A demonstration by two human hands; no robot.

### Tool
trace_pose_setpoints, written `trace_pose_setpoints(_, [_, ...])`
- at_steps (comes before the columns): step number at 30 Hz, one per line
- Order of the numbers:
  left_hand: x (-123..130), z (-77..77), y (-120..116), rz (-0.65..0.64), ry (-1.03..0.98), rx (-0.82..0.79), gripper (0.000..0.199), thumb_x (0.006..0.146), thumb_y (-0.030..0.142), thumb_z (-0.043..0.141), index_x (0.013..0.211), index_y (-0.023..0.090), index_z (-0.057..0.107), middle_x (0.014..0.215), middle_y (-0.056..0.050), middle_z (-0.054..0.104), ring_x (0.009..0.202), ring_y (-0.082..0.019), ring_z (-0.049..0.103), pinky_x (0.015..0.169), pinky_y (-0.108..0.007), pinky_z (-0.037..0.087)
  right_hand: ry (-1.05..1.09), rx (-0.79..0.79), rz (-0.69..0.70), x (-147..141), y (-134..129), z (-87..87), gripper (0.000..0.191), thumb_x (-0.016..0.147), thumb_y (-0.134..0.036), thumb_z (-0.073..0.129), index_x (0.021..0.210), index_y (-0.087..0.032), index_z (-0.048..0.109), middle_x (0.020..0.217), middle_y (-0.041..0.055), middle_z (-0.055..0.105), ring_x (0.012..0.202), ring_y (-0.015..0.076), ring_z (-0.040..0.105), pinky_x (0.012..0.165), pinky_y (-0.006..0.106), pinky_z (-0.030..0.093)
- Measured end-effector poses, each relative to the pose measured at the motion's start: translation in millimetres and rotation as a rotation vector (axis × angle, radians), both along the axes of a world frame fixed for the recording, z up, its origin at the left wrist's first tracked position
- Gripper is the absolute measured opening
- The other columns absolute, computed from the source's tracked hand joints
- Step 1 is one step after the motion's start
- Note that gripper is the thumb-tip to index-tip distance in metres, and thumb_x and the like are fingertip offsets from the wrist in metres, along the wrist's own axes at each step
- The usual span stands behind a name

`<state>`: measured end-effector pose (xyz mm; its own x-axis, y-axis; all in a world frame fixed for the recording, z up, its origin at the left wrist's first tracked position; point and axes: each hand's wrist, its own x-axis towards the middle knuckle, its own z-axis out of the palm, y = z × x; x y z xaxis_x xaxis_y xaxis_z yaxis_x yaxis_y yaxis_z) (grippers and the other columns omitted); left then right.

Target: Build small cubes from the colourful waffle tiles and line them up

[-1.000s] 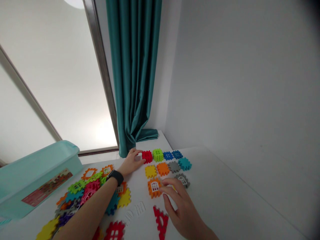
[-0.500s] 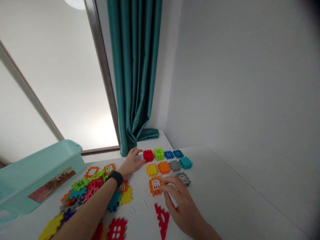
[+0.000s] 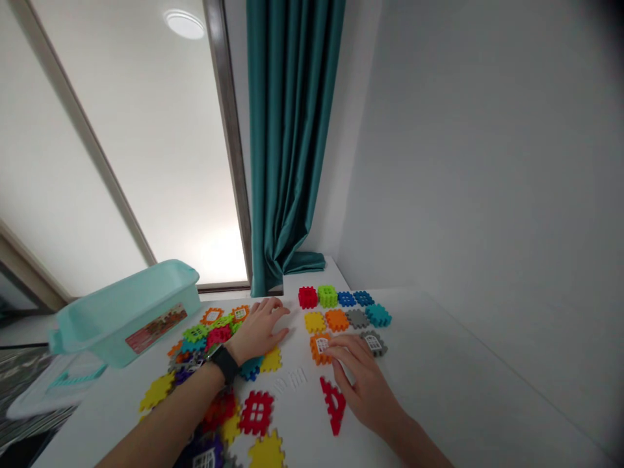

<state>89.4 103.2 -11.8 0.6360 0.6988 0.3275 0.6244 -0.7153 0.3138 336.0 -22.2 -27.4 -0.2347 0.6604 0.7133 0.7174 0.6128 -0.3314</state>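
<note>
My left hand [image 3: 260,330], a dark watch on its wrist, hovers with fingers apart over the right side of a mixed pile of coloured plates, holding nothing. Rows of notched pieces lie on the white table: a red stack [image 3: 307,298], a green stack [image 3: 327,296], blue plates [image 3: 346,299], then yellow [image 3: 314,322], orange [image 3: 337,320], grey [image 3: 357,318] and teal [image 3: 379,315] ones. My right hand [image 3: 363,383] has its fingertips at the orange window piece [image 3: 320,350], fingers spread. A grey window piece [image 3: 374,344] lies beyond that hand.
A mint bin [image 3: 117,318] stands at the left, with a lid [image 3: 58,387] below it. A red triangle [image 3: 334,406], a red window plate [image 3: 257,413], a yellow plate [image 3: 267,450] and clear pieces [image 3: 291,381] lie nearer. Behind hangs a teal curtain [image 3: 292,143].
My left hand has drawn back from the red stack toward the pile. My right hand stays near the orange window piece. The view has shifted left, showing more of the bin and its lid.
</note>
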Motion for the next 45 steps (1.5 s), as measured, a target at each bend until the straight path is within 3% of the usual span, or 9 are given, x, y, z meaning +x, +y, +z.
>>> trace_pose_setpoints(6, [-27.7,11.7,-38.2,0.003,0.053,0.036,0.026,0.09,0.029,0.062,0.116,0.027,0.067,0.12,-0.008,0.06,0.114,-0.031,0.055,0.104,-0.049,0.04,-0.078,0.055,0.019,-12.1,1.1,0.9,0.028,0.093,-0.008,0.047,0.106,-0.023,0.066,0.103,0.0068,0.07,0.103,0.0228,0.065,0.096,0.045,0.053])
trace_pose_setpoints(12, [-60.5,21.9,-72.4,0.055,0.091,0.033,0.027,0.09,0.028,0.065,0.116,0.029,0.066,0.12,-0.007,0.06,0.114,-0.031,0.055,0.101,-0.049,0.042,-0.182,-0.001,0.067,-26.5,-1.6,5.1,0.028,0.094,-0.009,0.048,0.109,-0.023,0.066,0.105,0.0067,0.071,0.107,0.0237,0.064,0.098,0.047,0.052])
trace_pose_setpoints(24, [-105.4,16.8,-112.2,0.149,0.053,0.029,0.025,0.091,0.03,0.063,0.115,0.029,0.068,0.118,-0.006,0.062,0.112,-0.03,0.057,0.098,-0.047,0.044,-0.246,-0.07,0.162,-68.4,-7.0,15.7,0.023,0.095,-0.01,0.05,0.106,-0.023,0.066,0.1,0.0061,0.07,0.1,0.0235,0.063,0.095,0.046,0.051])
trace_pose_setpoints(31, [-122.5,30.0,-123.4,0.147,0.103,0.007,0.024,0.091,0.03,0.064,0.115,0.029,0.067,0.118,-0.007,0.062,0.112,-0.031,0.056,0.098,-0.047,0.044,-0.295,-0.144,0.265,-101.3,-12.0,17.8,0.022,0.091,-0.007,0.056,0.105,-0.022,0.065,0.1,0.0056,0.069,0.099,0.024,0.06,0.091,0.044,0.051])
trace_pose_setpoints(38, [-160.4,39.8,-149.0,0.153,0.119,-0.018,0.029,0.091,0.027,0.065,0.12,0.028,0.064,0.122,-0.007,0.061,0.116,-0.03,0.056,0.101,-0.046,0.043,-0.298,-0.137,0.408,-150.9,-18.1,19.7,0.023,0.091,-0.006,0.056,0.104,-0.022,0.066,0.1,0.0052,0.067,0.099,0.0233,0.059,0.09,0.043,0.051])
trace_pose_setpoints(45, [-208.0,45.6,-189.3,0.239,0.135,-0.076,0.014,0.085,0.023,0.072,0.097,0.024,0.065,0.121,-0.006,0.059,0.112,-0.029,0.056,0.098,-0.043,0.045,-0.342,-0.166,0.529,-206.2,-31.7,19.3,0.022,0.09,-0.008,0.062,0.105,-0.024,0.067,0.107,0.0043,0.065,0.107,0.0235,0.057,0.1,0.045,0.046])
